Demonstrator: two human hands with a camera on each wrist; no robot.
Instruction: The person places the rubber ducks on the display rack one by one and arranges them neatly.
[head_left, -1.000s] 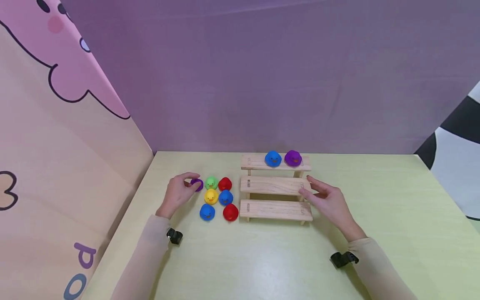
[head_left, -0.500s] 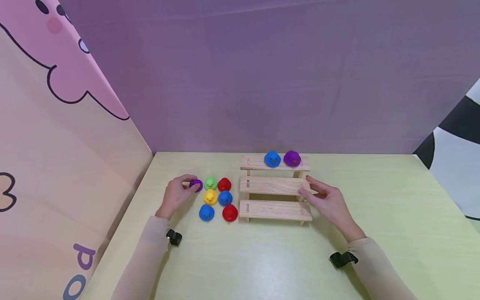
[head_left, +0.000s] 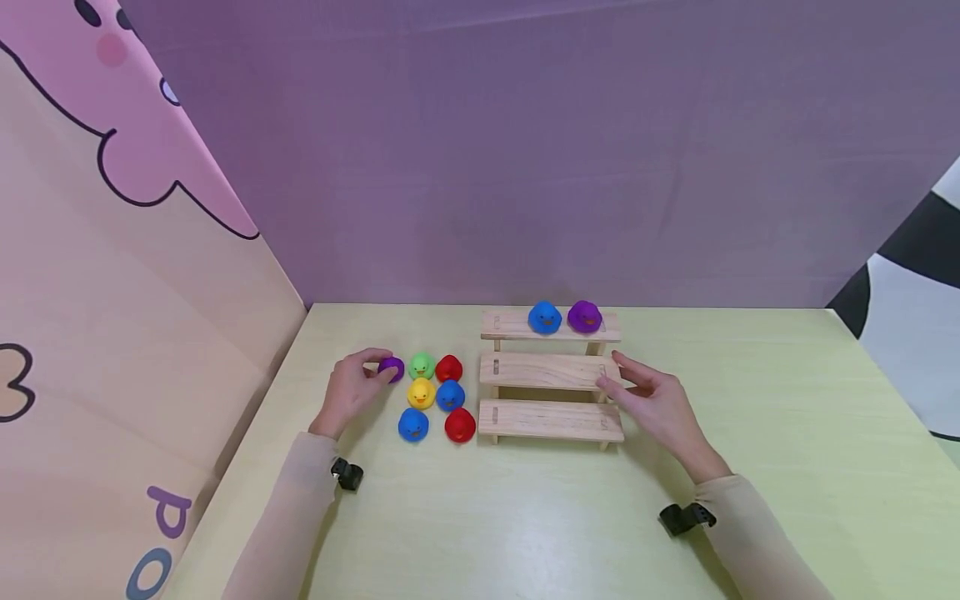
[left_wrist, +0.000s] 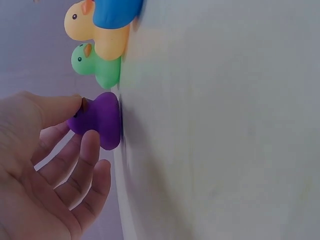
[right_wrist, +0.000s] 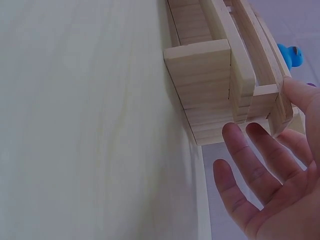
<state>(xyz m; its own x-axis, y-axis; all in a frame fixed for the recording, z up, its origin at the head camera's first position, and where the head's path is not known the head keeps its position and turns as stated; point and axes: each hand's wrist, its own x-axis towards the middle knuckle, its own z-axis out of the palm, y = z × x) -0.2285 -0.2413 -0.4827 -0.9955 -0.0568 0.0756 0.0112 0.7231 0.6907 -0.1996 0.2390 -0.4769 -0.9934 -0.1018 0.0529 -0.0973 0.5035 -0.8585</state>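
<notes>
My left hand [head_left: 352, 388] pinches a purple rubber duck [left_wrist: 105, 120] between thumb and fingers. Its flat base is right at the table surface, just left of a green duck [head_left: 422, 366]. On the other side, my right hand [head_left: 662, 410] grips the right end of the middle step of a three-step wooden display stand [head_left: 551, 372], thumb at the front edge and index finger at the back. In the right wrist view the other fingers [right_wrist: 245, 155] stretch out beside the stand's end. A blue duck [head_left: 545, 317] and another purple duck [head_left: 585, 317] sit on the top step.
Between my left hand and the stand, a yellow duck [head_left: 422, 393], blue ducks [head_left: 451, 396] and red ducks [head_left: 461, 425] stand close together with the green one. The pale table [head_left: 525, 517] meets a purple backdrop [head_left: 480, 167] behind and a pink printed panel [head_left: 150, 333] at left.
</notes>
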